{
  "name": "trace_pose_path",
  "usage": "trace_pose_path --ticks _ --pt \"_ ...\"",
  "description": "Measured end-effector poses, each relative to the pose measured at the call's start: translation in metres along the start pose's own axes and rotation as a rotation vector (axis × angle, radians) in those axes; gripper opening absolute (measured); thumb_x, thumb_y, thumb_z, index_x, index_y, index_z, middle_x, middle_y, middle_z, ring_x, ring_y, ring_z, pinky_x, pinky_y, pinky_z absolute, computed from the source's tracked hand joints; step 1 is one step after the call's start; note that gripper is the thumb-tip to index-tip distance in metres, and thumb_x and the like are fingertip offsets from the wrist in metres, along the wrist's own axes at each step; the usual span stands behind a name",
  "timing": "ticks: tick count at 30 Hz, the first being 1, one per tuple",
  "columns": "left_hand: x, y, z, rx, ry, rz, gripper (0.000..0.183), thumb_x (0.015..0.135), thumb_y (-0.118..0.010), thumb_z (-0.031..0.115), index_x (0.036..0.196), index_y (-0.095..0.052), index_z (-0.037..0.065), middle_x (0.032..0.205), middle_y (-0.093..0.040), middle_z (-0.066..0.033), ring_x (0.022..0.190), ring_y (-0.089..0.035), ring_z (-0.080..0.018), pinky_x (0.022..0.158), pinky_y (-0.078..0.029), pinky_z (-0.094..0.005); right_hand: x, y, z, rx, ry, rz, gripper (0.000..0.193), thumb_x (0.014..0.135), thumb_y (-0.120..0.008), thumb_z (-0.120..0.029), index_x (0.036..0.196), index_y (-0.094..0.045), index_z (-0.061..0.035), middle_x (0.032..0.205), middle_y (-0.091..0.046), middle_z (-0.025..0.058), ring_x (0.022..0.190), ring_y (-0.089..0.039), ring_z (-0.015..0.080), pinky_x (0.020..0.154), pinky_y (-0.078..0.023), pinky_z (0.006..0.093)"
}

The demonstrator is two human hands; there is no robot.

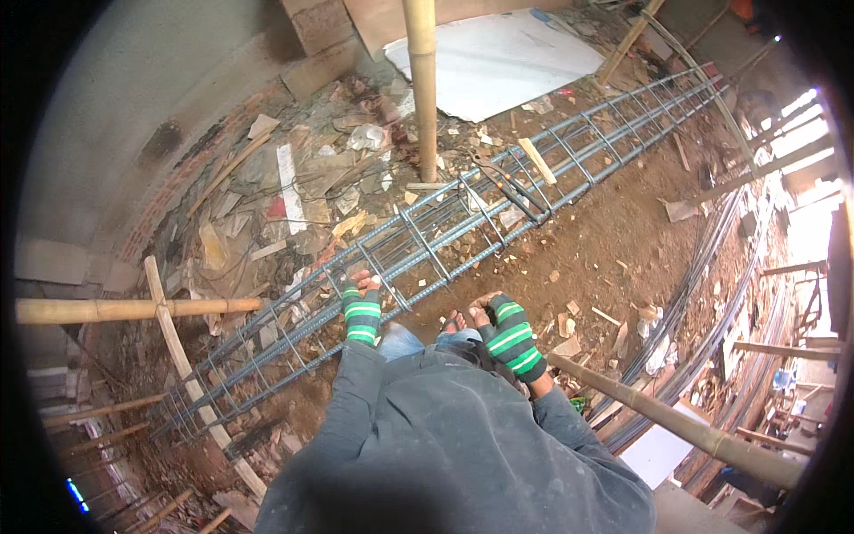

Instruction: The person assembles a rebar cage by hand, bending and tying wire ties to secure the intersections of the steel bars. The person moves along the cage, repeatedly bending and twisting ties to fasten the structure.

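Note:
A long steel rebar cage [436, 258], with square stirrups tied around ribbed bars, runs diagonally from lower left to upper right in front of me. My left hand [362, 311], in a green-and-grey striped fingerless glove, is at the cage's near side. Its fingers are bent in beside a stirrup, and what they grip is too small to make out. Just off the near bar, my right hand [509, 334] wears a matching glove. Its fingers are curled together, and anything in them is hidden. A dark long-handled tool like a bolt cutter [509, 185] lies across the cage farther right.
A bamboo pole [423, 98] stands upright beyond the cage; another pole [685, 423] slants at my right. Under the cage's left end lies a wooden strip [182, 356]. Rubble, a white sheet [498, 67] and bundled long rods [703, 294] lie around on the dirt.

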State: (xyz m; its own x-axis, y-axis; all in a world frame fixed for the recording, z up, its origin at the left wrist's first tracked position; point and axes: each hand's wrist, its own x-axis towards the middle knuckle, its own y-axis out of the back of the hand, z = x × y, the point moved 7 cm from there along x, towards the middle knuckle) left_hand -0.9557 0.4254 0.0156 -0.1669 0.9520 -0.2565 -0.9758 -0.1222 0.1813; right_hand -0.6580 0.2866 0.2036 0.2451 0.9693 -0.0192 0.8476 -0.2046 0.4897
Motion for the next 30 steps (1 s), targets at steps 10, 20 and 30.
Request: trace_pose_path --ticks 10,20,30 --pt "0.011 -0.020 0.030 -0.003 -0.067 -0.083 0.024 0.092 -0.071 0.007 0.115 -0.066 0.006 0.091 -0.068 -0.0023 0.073 -0.062 -0.0088 0.064 -0.050 -0.0232 0.047 0.004 0.004 -0.065 0.018 0.004 0.019 0.092 -0.067 -0.018 0.097 -0.068 0.0005 0.092 -0.066 0.0196 0.082 -0.064 0.0378 0.075 -0.050 0.0452" --pt "0.016 -0.047 0.048 0.050 -0.062 -0.205 0.021 0.092 -0.073 0.016 0.111 -0.068 0.009 0.090 -0.065 -0.0006 0.077 -0.059 -0.0089 0.066 -0.049 -0.0269 0.098 0.096 0.058 -0.171 -0.128 0.296 0.019 0.099 -0.064 -0.018 0.099 -0.066 0.0001 0.086 -0.068 0.0158 0.074 -0.063 0.0217 0.070 -0.050 0.0366" --pt "-0.011 -0.084 0.042 0.071 0.106 -0.008 0.017 0.095 -0.071 0.019 0.109 -0.070 0.010 0.080 -0.063 0.0019 0.073 -0.057 -0.0069 0.065 -0.047 -0.0243 0.214 0.180 0.135 -0.264 -0.049 0.366 0.020 0.094 -0.068 -0.020 0.095 -0.067 -0.0002 0.080 -0.067 0.0194 0.073 -0.064 0.0328 0.070 -0.049 0.0437"
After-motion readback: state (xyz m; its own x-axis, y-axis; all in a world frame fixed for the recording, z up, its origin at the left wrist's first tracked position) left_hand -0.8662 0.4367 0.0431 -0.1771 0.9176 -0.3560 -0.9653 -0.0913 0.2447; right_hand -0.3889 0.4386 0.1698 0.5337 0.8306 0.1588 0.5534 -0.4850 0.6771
